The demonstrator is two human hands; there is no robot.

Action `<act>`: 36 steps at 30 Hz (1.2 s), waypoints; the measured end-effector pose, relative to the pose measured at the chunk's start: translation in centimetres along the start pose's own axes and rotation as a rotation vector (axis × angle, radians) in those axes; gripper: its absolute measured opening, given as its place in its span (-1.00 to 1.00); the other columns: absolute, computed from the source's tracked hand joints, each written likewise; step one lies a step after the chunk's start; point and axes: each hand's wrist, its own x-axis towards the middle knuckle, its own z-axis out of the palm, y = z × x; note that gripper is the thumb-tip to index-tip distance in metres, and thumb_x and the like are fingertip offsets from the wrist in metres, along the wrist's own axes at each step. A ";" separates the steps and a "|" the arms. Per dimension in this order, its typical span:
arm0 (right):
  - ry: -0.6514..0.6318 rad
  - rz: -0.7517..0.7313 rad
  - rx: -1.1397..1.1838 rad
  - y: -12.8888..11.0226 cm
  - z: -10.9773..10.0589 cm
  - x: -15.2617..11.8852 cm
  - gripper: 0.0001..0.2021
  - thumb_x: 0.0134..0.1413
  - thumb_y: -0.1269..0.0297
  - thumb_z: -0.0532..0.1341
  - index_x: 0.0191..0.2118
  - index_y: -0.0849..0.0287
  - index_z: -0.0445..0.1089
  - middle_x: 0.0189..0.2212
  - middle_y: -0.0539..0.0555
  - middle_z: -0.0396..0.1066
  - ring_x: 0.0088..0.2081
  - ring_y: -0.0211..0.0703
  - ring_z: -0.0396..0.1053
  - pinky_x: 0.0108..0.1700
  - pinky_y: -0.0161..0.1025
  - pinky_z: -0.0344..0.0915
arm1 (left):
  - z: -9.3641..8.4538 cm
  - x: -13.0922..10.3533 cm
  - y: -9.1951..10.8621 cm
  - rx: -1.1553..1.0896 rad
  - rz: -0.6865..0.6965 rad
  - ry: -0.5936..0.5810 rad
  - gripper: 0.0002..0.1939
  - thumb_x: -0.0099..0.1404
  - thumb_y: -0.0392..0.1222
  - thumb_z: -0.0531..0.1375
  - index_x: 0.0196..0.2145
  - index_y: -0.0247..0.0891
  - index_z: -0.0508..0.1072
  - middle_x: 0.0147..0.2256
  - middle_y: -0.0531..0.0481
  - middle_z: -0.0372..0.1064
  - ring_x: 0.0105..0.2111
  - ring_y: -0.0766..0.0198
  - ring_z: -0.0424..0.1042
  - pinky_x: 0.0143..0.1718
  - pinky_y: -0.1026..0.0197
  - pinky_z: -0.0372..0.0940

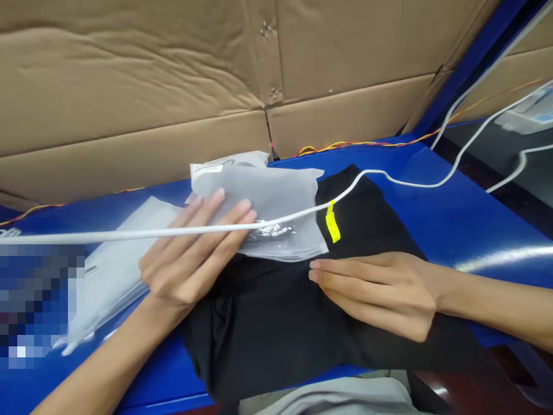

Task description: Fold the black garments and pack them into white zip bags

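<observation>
My left hand [196,248] lies with its fingers apart on a stack of frosted plastic bags [276,193]. Black fabric [276,323] is spread beneath the bags and reaches toward the table's front edge. Extended and close together, the fingers of my right hand [375,291] rest on the fabric just beyond the bags' lower right corner; nothing shows in them. A yellow tag [332,226] hangs from the white cable [298,217], which crosses in front of the bags and my left fingers.
Another whitish plastic bag [125,259] lies on the blue table [449,213] at the left. Cardboard [173,75] stands along the back. Red and yellow wires [345,144] run at its foot. More white cables hang at the right.
</observation>
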 end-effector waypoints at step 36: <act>-0.017 0.177 0.083 0.8 1.9 0.0 -0.75 0.49 0.49 0.10 -0.05 0.31 0.56 -0.05 0.19 0.65 0.01 -0.07 0.62 0.10 -0.18 0.60 | 5.3 -2.9 -7.5 -0.161 -0.674 -0.339 -0.22 0.52 -0.11 0.13 0.56 -0.36 -0.03 0.50 -0.31 0.11 0.49 -0.11 0.14 0.51 -0.19 0.10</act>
